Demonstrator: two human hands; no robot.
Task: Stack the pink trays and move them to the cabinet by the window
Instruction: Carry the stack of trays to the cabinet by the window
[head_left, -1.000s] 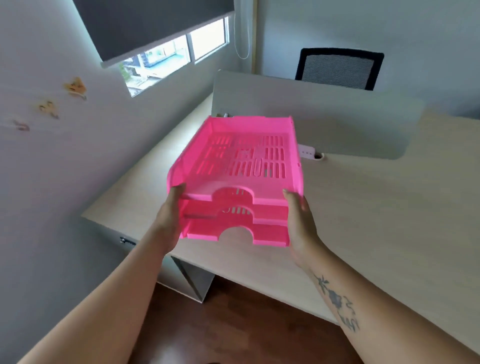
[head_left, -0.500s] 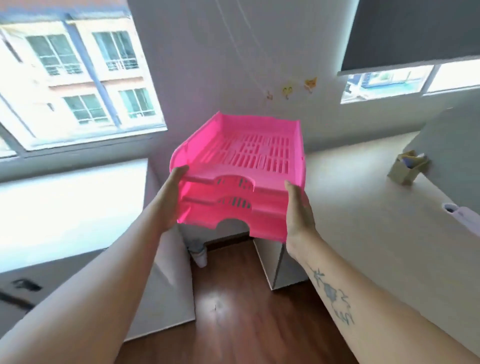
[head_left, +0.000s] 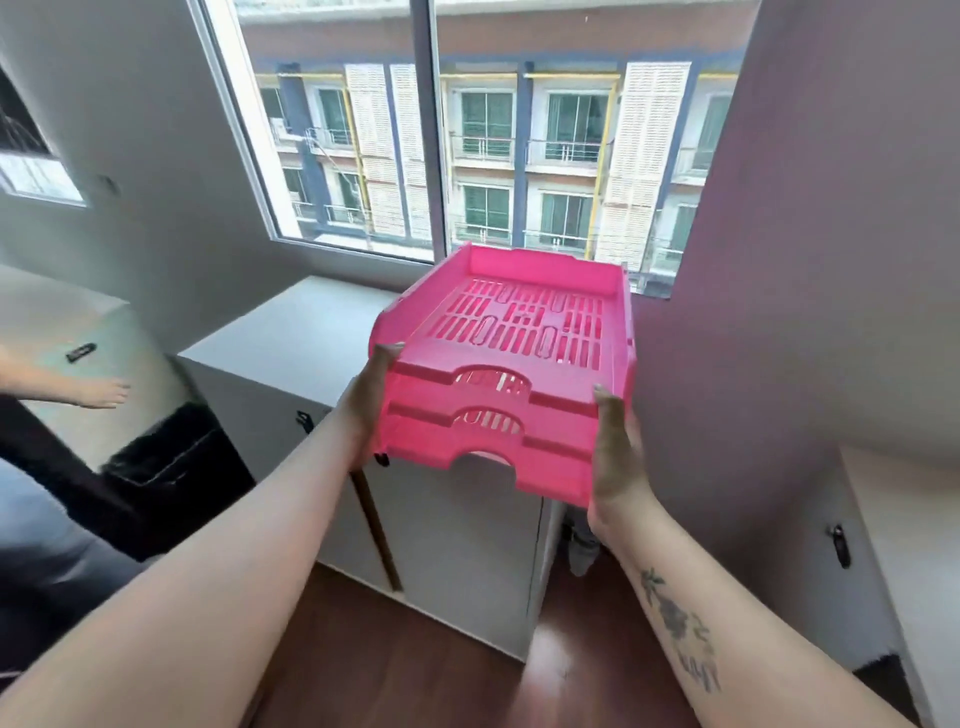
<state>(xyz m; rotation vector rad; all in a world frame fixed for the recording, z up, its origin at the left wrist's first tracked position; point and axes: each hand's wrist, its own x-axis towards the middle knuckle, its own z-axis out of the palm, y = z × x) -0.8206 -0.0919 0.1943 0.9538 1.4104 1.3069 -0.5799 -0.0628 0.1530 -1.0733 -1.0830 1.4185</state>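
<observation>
A stack of three pink slotted trays (head_left: 514, 358) hangs in the air in front of me. My left hand (head_left: 366, 405) grips its left side and my right hand (head_left: 615, 462) grips its right front corner. Below and behind the stack stands a low white cabinet (head_left: 306, 338) under the window (head_left: 467, 135). The trays hover over the cabinet's right part, not touching its top.
Another person's hand (head_left: 98, 392) rests on a desk (head_left: 57, 332) at the left, beside a small black object (head_left: 81, 352). A black bin (head_left: 171, 462) stands left of the cabinet. A second white cabinet (head_left: 883, 545) is at the right. Wooden floor lies below.
I have turned further left with the stack. The desk and yellow holder have left view; the window and the white cabinet are now straight ahead and closer.
</observation>
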